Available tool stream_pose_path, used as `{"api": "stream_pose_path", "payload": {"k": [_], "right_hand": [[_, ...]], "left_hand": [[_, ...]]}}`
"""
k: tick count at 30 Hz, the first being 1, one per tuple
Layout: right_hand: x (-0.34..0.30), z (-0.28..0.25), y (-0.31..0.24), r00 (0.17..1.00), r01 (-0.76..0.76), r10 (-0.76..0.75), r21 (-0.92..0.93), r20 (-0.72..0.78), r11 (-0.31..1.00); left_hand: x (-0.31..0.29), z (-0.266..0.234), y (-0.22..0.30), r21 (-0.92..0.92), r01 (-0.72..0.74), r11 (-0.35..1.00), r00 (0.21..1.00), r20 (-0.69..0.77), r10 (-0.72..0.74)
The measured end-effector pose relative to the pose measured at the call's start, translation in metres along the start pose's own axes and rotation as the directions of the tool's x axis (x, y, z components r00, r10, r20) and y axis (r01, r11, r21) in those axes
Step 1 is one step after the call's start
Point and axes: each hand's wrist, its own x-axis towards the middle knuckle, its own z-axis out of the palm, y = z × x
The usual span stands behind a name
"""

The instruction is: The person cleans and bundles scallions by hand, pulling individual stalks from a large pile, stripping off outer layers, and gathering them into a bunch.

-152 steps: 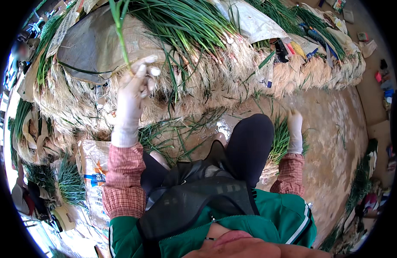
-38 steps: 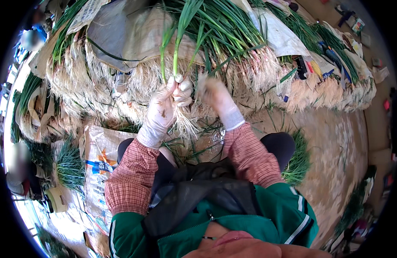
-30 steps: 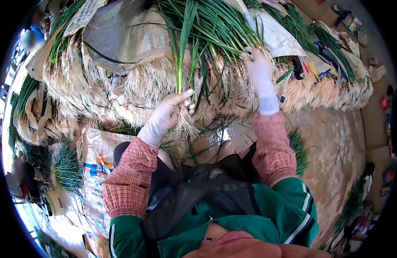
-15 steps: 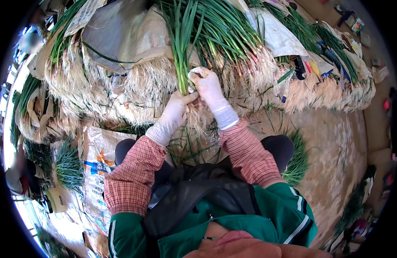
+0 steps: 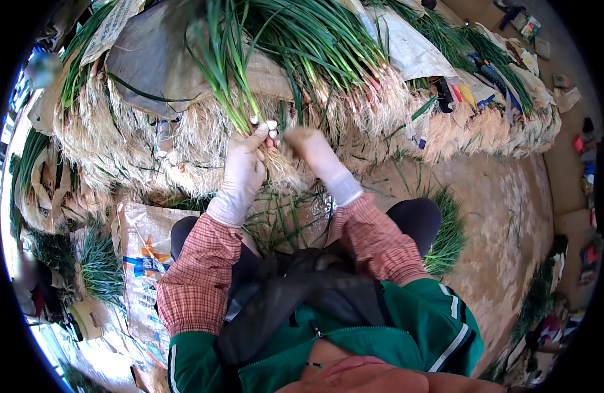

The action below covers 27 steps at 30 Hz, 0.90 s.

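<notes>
My left hand [image 5: 245, 160], in a whitish glove, is closed round a small bunch of green onions [image 5: 232, 105] just above the roots. Their long leaves point away from me, tilted to the left. Small white bulbs show beside my thumb, and pale stringy roots hang below my fingers toward me. To the right of the bulbs is my right hand [image 5: 310, 149], also gloved; its fingers are smeared by motion, and whether they hold anything is not visible. Just beyond lies a large heap of green onions [image 5: 341, 56] with pinkish-white stalks and roots facing me.
Sacking [image 5: 174, 49] covers part of the heap, and a white sheet [image 5: 416, 49] lies farther right. Loose leaves [image 5: 282, 219] are scattered on the floor between my knees. A pile of green leaves [image 5: 448, 232] lies by my right knee, a printed sack [image 5: 145, 245] by my left.
My left hand has moved left with the bunch, whose leaves now lean left. My right hand has come away from the bunch, slightly down toward me. White bulbs are now more exposed.
</notes>
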Motion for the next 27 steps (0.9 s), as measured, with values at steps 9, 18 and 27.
{"api": "stream_pose_path", "payload": {"k": [9, 18, 27], "right_hand": [[0.041, -0.117, -0.040, 0.878, -0.381, -0.247, -0.911, -0.410, 0.156], [0.029, -0.032, -0.034, 0.842, -0.134, -0.165, -0.495, -0.513, 0.859], [0.027, -0.037, -0.009, 0.865, 0.137, 0.169, 0.547, -0.472, 0.826]], "left_hand": [[0.008, 0.008, -0.012, 0.165, 0.254, 0.953, 0.937, 0.203, -0.285], [0.026, 0.015, -0.036, 0.363, 0.103, 0.926, 0.987, 0.081, -0.141], [0.017, 0.017, 0.004, 0.238, 0.128, 0.963, 0.975, 0.146, -0.165]]}}
